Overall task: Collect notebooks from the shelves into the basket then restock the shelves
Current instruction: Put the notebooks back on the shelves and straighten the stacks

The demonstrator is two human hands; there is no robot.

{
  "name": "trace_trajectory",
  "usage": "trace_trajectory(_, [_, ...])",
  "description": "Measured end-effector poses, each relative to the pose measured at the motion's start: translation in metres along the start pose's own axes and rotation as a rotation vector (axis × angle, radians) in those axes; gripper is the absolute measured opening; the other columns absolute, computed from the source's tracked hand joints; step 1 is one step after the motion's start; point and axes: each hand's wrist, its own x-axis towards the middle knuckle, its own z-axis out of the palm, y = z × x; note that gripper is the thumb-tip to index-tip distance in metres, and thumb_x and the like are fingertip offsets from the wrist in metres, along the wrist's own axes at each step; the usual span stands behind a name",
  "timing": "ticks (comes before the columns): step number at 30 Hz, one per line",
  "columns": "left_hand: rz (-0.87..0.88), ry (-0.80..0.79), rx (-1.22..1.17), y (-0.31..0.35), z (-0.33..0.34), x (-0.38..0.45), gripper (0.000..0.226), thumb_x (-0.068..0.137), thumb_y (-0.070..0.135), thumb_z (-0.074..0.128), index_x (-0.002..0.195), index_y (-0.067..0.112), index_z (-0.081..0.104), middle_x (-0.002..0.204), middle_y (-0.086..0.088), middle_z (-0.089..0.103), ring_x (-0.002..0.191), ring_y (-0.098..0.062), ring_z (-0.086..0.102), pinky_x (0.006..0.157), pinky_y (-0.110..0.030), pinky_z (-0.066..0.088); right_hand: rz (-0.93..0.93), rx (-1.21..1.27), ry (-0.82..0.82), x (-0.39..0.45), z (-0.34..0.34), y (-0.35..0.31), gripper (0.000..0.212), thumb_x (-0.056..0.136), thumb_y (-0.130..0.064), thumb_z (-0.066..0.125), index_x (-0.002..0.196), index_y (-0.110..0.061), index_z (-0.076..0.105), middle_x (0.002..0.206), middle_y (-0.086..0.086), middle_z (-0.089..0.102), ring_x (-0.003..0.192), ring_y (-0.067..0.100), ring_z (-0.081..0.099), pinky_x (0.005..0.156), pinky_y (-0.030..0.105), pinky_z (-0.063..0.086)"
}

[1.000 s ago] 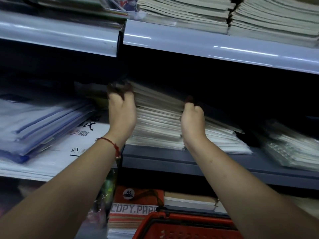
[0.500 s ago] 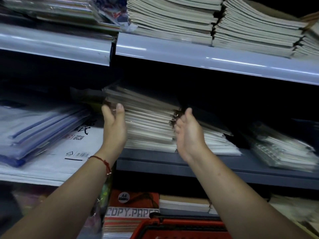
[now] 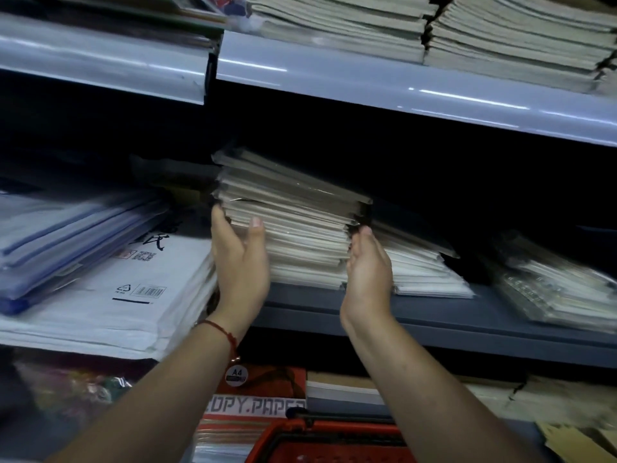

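Note:
A tall stack of plastic-wrapped notebooks stands on the grey middle shelf. My left hand lies flat against the stack's left side, fingers straight, thumb on the front edge. My right hand presses flat against the stack's right side, fingers straight and pointing up. A lower stack of notebooks lies just right of it. The red basket sits below, between my forearms, only its rim and handle showing.
Large white and blue wrapped packs fill the left of the shelf. More wrapped notebooks lie at the right. The upper shelf holds thick notebook piles. Copy-paper packs sit on the lowest level.
Both hands came off the top of the stack, slid down and opened flat against its two sides. The stack now stands squarer.

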Motion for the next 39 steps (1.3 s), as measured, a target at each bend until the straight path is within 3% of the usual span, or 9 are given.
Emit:
trace_trajectory(7, [0.069, -0.005, 0.058, -0.003, 0.001, -0.003, 0.071, 0.101, 0.049, 0.038, 0.156, 0.024, -0.001, 0.164, 0.005, 0.003, 0.141, 0.000, 0.007, 0.109, -0.022, 0.008, -0.025, -0.061, -0.055, -0.016, -0.002, -0.004, 0.045, 0.104, -0.031, 0.042, 0.149, -0.023, 0.037, 0.138, -0.017, 0.045, 0.119, -0.004, 0.038, 0.100, 0.017, 0.027])
trace_trajectory(12, [0.035, 0.084, 0.101, -0.002, 0.008, -0.001, 0.073, 0.102, 0.045, 0.036, 0.156, 0.016, -0.004, 0.163, -0.008, 0.002, 0.149, -0.020, 0.009, 0.107, -0.023, 0.009, -0.046, -0.155, -0.108, -0.026, 0.004, -0.002, 0.046, 0.104, -0.032, 0.042, 0.150, -0.025, 0.036, 0.151, -0.012, 0.040, 0.134, 0.000, 0.036, 0.100, 0.016, 0.024])
trace_trajectory(18, [0.021, -0.020, 0.162, 0.004, -0.008, -0.009, 0.076, 0.102, 0.045, 0.040, 0.156, 0.021, -0.007, 0.164, -0.002, -0.003, 0.150, -0.017, 0.003, 0.114, -0.028, 0.007, 0.003, -0.240, -0.255, -0.024, -0.026, -0.019, 0.049, 0.103, -0.031, 0.045, 0.151, -0.025, 0.034, 0.151, -0.014, 0.038, 0.128, -0.006, 0.035, 0.096, 0.011, 0.027])
trace_trajectory(22, [0.202, -0.028, 0.225, 0.019, -0.005, -0.080, 0.065, 0.099, 0.035, 0.049, 0.155, 0.028, 0.016, 0.157, 0.013, 0.013, 0.144, -0.007, 0.012, 0.115, -0.038, 0.019, -0.101, -0.248, -0.077, -0.014, -0.082, -0.027, 0.035, 0.102, -0.025, 0.049, 0.136, -0.028, 0.053, 0.121, -0.022, 0.056, 0.101, -0.015, 0.050, 0.075, 0.003, 0.036])
trace_trajectory(25, [0.332, -0.221, 0.275, 0.026, 0.023, -0.121, 0.051, 0.095, 0.042, 0.048, 0.144, 0.034, 0.038, 0.137, 0.026, 0.026, 0.133, 0.002, 0.024, 0.110, -0.034, 0.029, -0.188, -0.260, 0.165, 0.006, -0.129, -0.039, 0.026, 0.101, -0.023, 0.051, 0.125, -0.028, 0.058, 0.117, -0.016, 0.060, 0.108, -0.004, 0.055, 0.078, 0.008, 0.037])
trace_trajectory(28, [0.402, -0.418, 0.400, 0.031, 0.064, -0.124, 0.059, 0.093, 0.049, 0.051, 0.148, 0.035, 0.033, 0.148, 0.015, 0.030, 0.136, -0.005, 0.030, 0.112, -0.034, 0.036, -0.119, -0.328, 0.239, 0.035, -0.161, -0.046, 0.034, 0.100, -0.031, 0.051, 0.133, -0.025, 0.052, 0.135, -0.005, 0.054, 0.123, 0.012, 0.049, 0.093, 0.023, 0.035])
trace_trajectory(34, [0.454, -0.387, 0.901, 0.028, 0.126, -0.092, 0.119, 0.074, 0.073, 0.061, 0.155, 0.018, -0.007, 0.161, -0.018, -0.003, 0.149, -0.036, -0.003, 0.121, -0.041, 0.007, 0.147, -0.374, 0.157, 0.078, -0.162, -0.055, 0.056, 0.099, -0.051, 0.041, 0.136, -0.011, 0.050, 0.143, 0.006, 0.049, 0.128, 0.025, 0.046, 0.104, 0.033, 0.033])
trace_trajectory(37, [0.408, -0.359, 0.974, 0.021, 0.134, -0.083, 0.113, 0.071, 0.073, 0.065, 0.152, 0.013, 0.012, 0.152, -0.021, 0.017, 0.142, -0.039, 0.017, 0.116, -0.043, 0.024, 0.195, -0.260, 0.172, 0.081, -0.150, -0.046, 0.046, 0.095, -0.053, 0.046, 0.101, -0.010, 0.064, 0.115, 0.003, 0.064, 0.107, 0.023, 0.057, 0.105, 0.039, 0.042])
trace_trajectory(39, [0.489, -0.281, 0.955, 0.013, 0.138, -0.083, 0.099, 0.073, 0.063, 0.072, 0.145, 0.011, 0.029, 0.139, -0.020, 0.035, 0.128, -0.037, 0.035, 0.104, -0.044, 0.038, 0.204, -0.211, 0.063, 0.076, -0.143, -0.034, 0.048, 0.099, -0.052, 0.044, 0.122, -0.013, 0.061, 0.111, -0.008, 0.057, 0.107, 0.011, 0.051, 0.100, 0.028, 0.034])
